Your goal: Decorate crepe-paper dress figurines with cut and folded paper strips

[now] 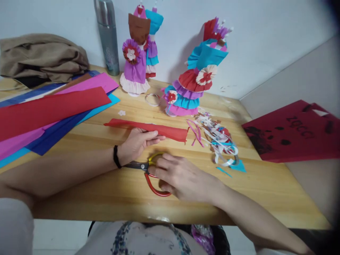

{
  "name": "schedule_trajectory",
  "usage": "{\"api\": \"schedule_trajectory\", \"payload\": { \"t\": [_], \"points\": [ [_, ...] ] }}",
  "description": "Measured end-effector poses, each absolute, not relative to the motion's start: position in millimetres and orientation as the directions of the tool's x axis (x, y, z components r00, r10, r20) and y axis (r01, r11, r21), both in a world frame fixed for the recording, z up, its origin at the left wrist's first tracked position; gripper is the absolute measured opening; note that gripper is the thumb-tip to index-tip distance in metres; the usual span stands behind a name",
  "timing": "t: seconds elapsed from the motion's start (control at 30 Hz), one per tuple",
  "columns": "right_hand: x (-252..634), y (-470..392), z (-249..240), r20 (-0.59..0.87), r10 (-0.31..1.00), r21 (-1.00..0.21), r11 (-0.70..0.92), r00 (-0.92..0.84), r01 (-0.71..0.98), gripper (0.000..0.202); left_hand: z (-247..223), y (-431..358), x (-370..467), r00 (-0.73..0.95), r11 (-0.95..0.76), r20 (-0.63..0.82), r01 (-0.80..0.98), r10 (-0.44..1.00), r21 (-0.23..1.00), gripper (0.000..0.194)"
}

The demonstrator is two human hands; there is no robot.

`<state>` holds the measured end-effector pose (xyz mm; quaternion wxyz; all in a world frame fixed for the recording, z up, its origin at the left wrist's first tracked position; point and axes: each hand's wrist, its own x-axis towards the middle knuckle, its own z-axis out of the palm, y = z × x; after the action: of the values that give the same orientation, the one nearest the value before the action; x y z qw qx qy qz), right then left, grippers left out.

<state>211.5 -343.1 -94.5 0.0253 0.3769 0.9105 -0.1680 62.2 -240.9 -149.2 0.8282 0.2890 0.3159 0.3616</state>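
Note:
My left hand pinches a long folded strip of red crepe paper by its lower edge, thumb on top and fingers beneath. The strip lies crosswise just above the tabletop. Closer to me, my right hand has its fingers curled over the handles of a pair of scissors. One handle is yellow and the other red, and they stand apart. The dark blades point left, their tips hidden behind my left wrist. A small white paper flower lies beyond the strip's left end.
Coloured paper sheets and a brown cloth lie left. A flask and paper dress figures stand at the back, with a tiered one to their right. Paper scraps and a red bag are at right.

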Motion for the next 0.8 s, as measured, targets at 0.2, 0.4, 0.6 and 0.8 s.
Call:
{"api": "schedule_trajectory", "payload": {
  "t": [0.2,0.4,0.6,0.8],
  "points": [
    [207.1,-344.8,-114.6,-0.134,0.734,-0.232,0.630,-0.666,0.741,0.016,-150.4,-238.5,63.3,0.588,0.569,-0.283,-0.383,0.758,0.728,0.017],
    [209.6,-348.6,-121.5,-0.073,0.741,-0.145,0.654,-0.667,0.742,0.016,-152.7,-237.2,63.2,0.625,0.554,-0.243,-0.367,0.742,0.748,0.016],
    [222.7,-351.5,-111.8,-0.115,0.691,-0.157,0.697,-0.714,0.700,0.023,-157.3,-232.6,62.1,0.653,0.563,-0.215,-0.386,0.726,0.731,0.018],
    [227.9,-352.7,-104.4,-0.199,0.672,-0.312,0.647,-0.714,0.696,0.034,-159.5,-231.3,64.1,0.639,0.539,-0.174,-0.437,0.750,0.720,0.012]
  ]
}}
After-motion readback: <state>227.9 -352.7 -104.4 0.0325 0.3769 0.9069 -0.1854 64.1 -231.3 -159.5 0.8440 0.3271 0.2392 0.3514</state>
